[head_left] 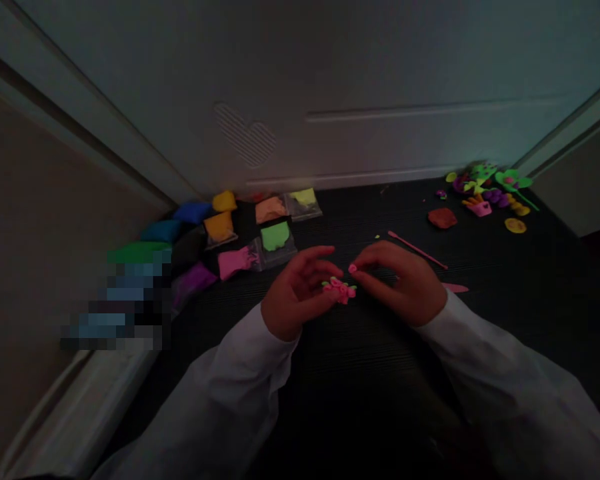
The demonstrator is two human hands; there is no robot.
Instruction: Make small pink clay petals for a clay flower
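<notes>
Between the thumb and fingers of my left hand (300, 287) is a small cluster of pink clay flowers (344, 292) with light green leaf tips at its edges. My right hand (400, 280) pinches a tiny pink clay flower (353, 268) between thumb and forefinger, just above and to the right of the cluster, with a narrow gap between them. A pink modelling stick (419, 251) lies behind my right hand. The pink blade of a modelling knife (455, 288) shows beside that wrist; the rest of it is mostly hidden.
Bags of coloured clay lie at the left, among them pink (234, 263), light green (276, 236) and blue (193, 213). Finished clay shapes (485, 187) crowd the far right, near a reddish-brown clay lump (442, 218). A white panel (380, 87) with a raised heart closes off the back.
</notes>
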